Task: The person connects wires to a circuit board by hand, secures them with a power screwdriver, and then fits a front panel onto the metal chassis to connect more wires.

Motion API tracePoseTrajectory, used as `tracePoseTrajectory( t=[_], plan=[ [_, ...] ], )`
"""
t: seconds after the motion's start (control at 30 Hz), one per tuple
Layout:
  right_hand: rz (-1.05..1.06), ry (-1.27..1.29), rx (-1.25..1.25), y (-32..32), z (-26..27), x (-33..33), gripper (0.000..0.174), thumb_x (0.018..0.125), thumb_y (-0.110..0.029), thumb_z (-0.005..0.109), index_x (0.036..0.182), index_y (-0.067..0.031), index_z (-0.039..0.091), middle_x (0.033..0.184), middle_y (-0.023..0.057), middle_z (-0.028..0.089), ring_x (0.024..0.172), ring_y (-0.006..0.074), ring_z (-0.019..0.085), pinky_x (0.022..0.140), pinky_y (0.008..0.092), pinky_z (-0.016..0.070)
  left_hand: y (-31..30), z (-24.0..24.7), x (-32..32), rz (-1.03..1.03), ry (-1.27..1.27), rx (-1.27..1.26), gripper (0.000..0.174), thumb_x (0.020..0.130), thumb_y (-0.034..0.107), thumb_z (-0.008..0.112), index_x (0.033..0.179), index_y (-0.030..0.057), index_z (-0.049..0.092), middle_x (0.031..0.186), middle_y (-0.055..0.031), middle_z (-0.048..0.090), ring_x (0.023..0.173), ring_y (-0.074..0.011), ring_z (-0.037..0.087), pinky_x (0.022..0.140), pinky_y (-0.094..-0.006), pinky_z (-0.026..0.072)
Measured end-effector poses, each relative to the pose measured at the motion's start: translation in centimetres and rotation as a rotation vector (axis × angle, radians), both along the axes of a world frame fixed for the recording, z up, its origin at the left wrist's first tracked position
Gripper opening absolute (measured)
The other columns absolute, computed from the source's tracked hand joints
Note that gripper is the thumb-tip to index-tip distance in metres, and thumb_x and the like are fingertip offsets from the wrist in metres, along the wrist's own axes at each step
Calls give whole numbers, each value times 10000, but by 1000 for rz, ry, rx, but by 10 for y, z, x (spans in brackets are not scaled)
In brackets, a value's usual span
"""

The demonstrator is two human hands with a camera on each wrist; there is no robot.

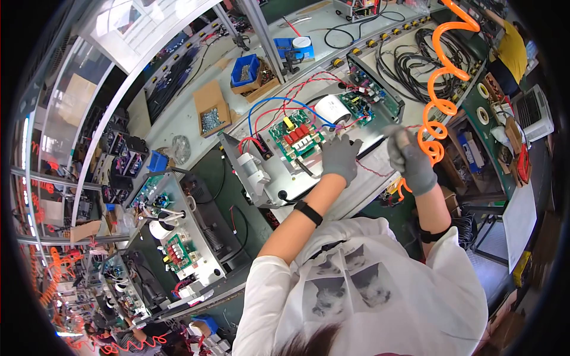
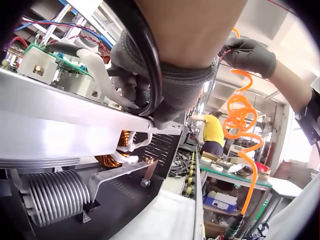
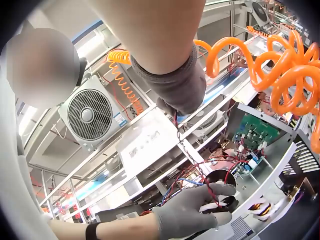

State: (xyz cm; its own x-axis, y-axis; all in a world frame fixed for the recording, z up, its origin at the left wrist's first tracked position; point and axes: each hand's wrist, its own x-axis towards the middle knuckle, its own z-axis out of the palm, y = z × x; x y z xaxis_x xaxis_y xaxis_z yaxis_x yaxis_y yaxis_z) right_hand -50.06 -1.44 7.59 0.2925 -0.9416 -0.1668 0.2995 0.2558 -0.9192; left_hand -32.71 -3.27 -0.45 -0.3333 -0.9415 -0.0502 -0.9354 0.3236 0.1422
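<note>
Head view shows a long grey desk (image 1: 178,121) in a factory hall, with more work places behind it. An open metal chassis (image 1: 270,178) lies at the near edge of the desk, in front of the person. In it sits a green board (image 1: 295,137) with red and blue cables. Farther back on the desk stand a carton of screws (image 1: 211,113) and a blue bin (image 1: 244,68). An orange coiled hose (image 1: 442,77) hangs at the right end of the desk, and a white fan (image 3: 87,117) is seen above.

The right hand (image 1: 411,161), in a grey glove, is clenched on a thin twisted red and black wire (image 3: 186,142), pinching it between the fingertips. The wire goes from this hand down into the chassis, where it ends under the left hand (image 1: 341,157). The left hand, also gloved, is released: its fingers lie nearly straight on the parts in the chassis, beside the board. I cannot tell whether they also press the wire.

The right arm is lifted, with the hand well above the desk and just beside the hose. The left arm reaches forward and low, with the hand resting on the chassis.
</note>
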Motion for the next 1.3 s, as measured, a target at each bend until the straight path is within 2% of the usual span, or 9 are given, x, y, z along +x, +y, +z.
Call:
tracePoseTrajectory(
  t=[0.1,0.23,0.37,0.5,0.6,0.67,0.8,1.07,1.3],
  plan=[
    [217,258,37,-5,3,15,339,975,-324,402,1115,-43,531,610,-53,344,497,45,292,459,204,261,-10,18,-3,15,67,227,391,734,174,643,1106,139,531,1019,-92,563,1016,-248,558,764,-397,454],
    [-159,415,-223,-21,-28,26,312,977,-258,402,1172,-56,536,605,-62,320,504,37,292,477,188,257,-1,-19,6,-100,142,-140,255,744,204,610,963,84,558,906,-98,585,903,-253,575,712,-395,455],
    [-152,529,-58,-31,-5,24,259,948,-190,439,1145,-73,560,662,-26,465,548,35,354,493,186,302,20,-8,18,-43,145,-102,180,755,235,592,877,105,572,836,-81,596,867,-251,566,698,-394,443],
    [-173,512,-428,-41,-15,31,197,905,-164,506,1031,-64,621,737,-5,576,559,42,406,504,193,330,30,-4,35,17,225,-189,233,735,240,597,931,113,587,907,-89,606,851,-270,562,718,-400,440],
    [-163,646,-580,-36,-6,45,140,863,-120,562,948,-51,649,763,-5,602,586,49,445,517,204,350,32,15,48,-37,392,-147,360,721,143,616,1077,92,589,988,-106,575,903,-293,548,771,-421,445],
    [-133,795,-614,-30,11,54,85,805,-84,633,878,-45,655,763,27,616,609,84,498,541,227,394,27,40,53,166,1038,-44,437,719,88,643,1148,70,564,1035,-96,551,898,-247,559,802,-374,468],
    [-107,834,-768,-24,11,64,77,758,-76,666,823,-45,639,774,74,603,611,167,547,569,278,447,25,57,53,265,1517,141,389,778,42,675,1132,-5,520,1019,-80,588,878,-127,585,769,-247,497],
    [-110,911,-901,-21,17,76,156,731,-72,680,884,-94,662,762,70,558,642,205,559,552,299,442,23,44,46,475,1903,316,190,827,-34,590,1016,-41,587,928,-88,626,840,-148,624,742,-261,525],
    [-22,1249,-1338,-40,19,74,270,652,-31,634,875,-176,675,684,31,513,642,225,553,532,326,446,14,32,52,457,2031,586,196,904,129,549,1023,-22,591,805,-54,591,662,-104,539,591,-248,462]
  ],
)
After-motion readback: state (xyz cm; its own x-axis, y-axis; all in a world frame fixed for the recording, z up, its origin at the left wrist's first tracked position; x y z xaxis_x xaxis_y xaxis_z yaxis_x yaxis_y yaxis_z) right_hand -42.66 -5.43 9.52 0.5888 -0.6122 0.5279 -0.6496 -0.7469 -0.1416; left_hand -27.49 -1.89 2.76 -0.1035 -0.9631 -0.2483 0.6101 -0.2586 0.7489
